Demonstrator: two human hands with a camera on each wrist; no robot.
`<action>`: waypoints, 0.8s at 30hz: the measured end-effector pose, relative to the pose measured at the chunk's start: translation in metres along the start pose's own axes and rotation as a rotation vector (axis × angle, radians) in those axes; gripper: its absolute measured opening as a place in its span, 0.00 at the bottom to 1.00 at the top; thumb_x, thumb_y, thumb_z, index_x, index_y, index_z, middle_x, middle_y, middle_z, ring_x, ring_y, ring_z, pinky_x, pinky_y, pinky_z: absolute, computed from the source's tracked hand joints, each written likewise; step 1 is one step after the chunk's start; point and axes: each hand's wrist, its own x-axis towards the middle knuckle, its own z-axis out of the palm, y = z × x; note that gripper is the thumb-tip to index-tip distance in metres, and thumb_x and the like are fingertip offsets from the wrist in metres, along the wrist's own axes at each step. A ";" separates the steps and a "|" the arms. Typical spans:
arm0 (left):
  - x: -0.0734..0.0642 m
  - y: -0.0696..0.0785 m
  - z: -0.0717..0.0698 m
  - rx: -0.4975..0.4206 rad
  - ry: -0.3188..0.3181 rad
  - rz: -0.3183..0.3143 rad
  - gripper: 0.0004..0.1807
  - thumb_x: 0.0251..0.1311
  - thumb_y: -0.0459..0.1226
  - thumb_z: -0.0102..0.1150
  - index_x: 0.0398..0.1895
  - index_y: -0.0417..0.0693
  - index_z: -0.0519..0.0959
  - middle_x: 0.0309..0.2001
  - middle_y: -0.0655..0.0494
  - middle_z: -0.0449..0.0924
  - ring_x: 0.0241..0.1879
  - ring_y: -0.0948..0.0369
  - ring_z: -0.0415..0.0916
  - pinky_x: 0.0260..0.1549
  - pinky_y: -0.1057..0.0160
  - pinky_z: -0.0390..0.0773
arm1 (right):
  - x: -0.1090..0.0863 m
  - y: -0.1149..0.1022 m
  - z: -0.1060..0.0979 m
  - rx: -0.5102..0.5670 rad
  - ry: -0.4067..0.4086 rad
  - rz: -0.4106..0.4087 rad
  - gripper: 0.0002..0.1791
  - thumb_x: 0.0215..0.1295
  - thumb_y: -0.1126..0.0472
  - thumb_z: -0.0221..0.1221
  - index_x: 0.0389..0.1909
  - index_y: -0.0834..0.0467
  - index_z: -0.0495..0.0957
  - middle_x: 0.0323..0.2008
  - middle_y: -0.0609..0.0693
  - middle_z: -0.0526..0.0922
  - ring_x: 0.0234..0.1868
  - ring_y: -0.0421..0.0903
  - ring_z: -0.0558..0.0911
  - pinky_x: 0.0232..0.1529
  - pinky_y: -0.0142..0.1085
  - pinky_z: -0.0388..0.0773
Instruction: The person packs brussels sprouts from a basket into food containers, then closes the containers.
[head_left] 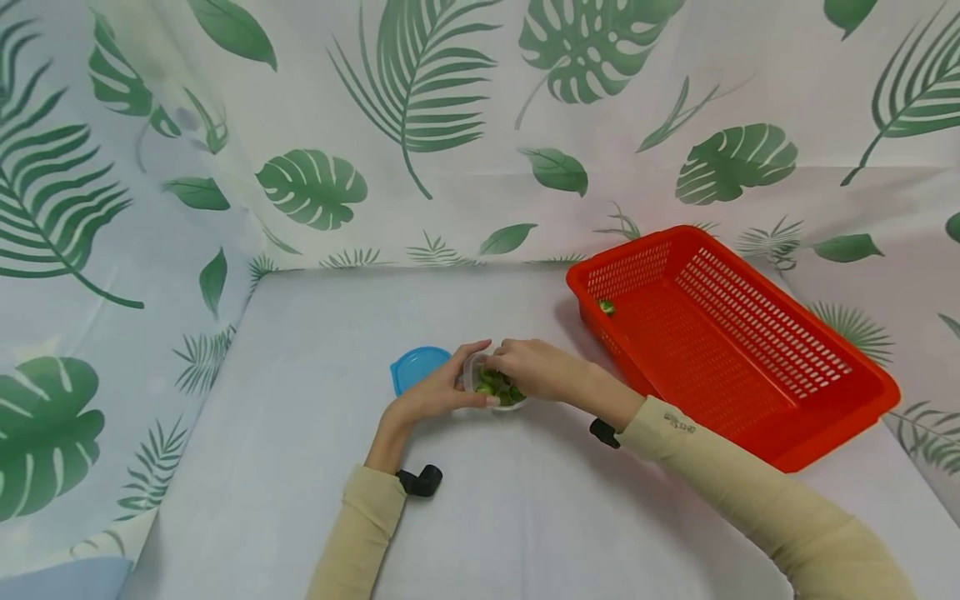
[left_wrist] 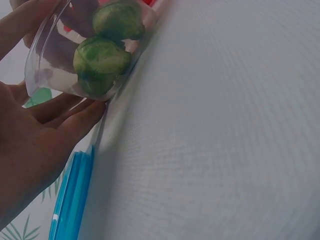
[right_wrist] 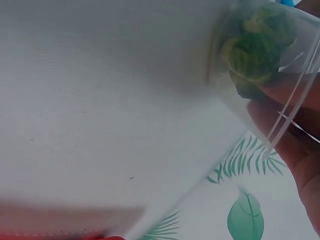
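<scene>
Brussels sprouts (left_wrist: pixel 101 62) sit inside a clear plastic tub (left_wrist: pixel 37 75), which leans with its opening toward my right hand. My left hand (head_left: pixel 438 392) holds the tub from the left, thumb near the front and fingers round the far side. Through the opening reaches my right hand (head_left: pixel 536 367), its fingers curled down among the green sprouts. In the right wrist view its fingertips (right_wrist: pixel 272 90) pinch at the lower side of a sprout (right_wrist: pixel 254 57), seen through the clear wall. A blue lid (head_left: pixel 420 367) lies flat just behind my left hand.
A large red perforated basket (head_left: pixel 757 367) stands at the right, beside my right forearm. One small sprout (head_left: pixel 607 307) lies in its far left corner. Leaf-patterned cloth (head_left: pixel 450 108) hangs behind the white table (head_left: pixel 337 333).
</scene>
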 end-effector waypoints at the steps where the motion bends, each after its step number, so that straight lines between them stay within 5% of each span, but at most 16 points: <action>1: 0.000 0.000 0.001 -0.001 -0.003 0.000 0.52 0.60 0.53 0.71 0.83 0.65 0.51 0.75 0.52 0.60 0.61 0.57 0.67 0.55 0.53 0.72 | -0.001 0.000 0.001 -0.002 0.002 -0.002 0.21 0.64 0.70 0.68 0.58 0.63 0.81 0.43 0.58 0.86 0.42 0.51 0.85 0.45 0.40 0.86; 6: -0.001 0.000 0.002 -0.041 0.000 -0.004 0.51 0.61 0.51 0.71 0.83 0.66 0.51 0.81 0.55 0.51 0.78 0.53 0.54 0.70 0.43 0.64 | -0.002 0.002 0.006 -0.032 0.039 -0.026 0.21 0.64 0.70 0.69 0.58 0.62 0.80 0.42 0.57 0.86 0.40 0.50 0.85 0.43 0.39 0.86; 17: -0.003 0.000 0.002 -0.042 0.000 0.003 0.51 0.62 0.50 0.71 0.83 0.63 0.51 0.82 0.53 0.50 0.76 0.52 0.56 0.67 0.44 0.66 | -0.006 0.004 0.007 -0.038 0.111 -0.080 0.20 0.60 0.71 0.71 0.54 0.63 0.84 0.43 0.54 0.88 0.44 0.48 0.85 0.46 0.38 0.85; 24: 0.000 -0.002 0.002 -0.039 -0.005 0.003 0.51 0.61 0.50 0.71 0.83 0.65 0.51 0.82 0.54 0.50 0.72 0.53 0.59 0.65 0.47 0.67 | -0.007 0.002 0.004 -0.076 0.075 -0.048 0.19 0.61 0.71 0.70 0.54 0.63 0.84 0.43 0.55 0.88 0.43 0.49 0.85 0.47 0.39 0.85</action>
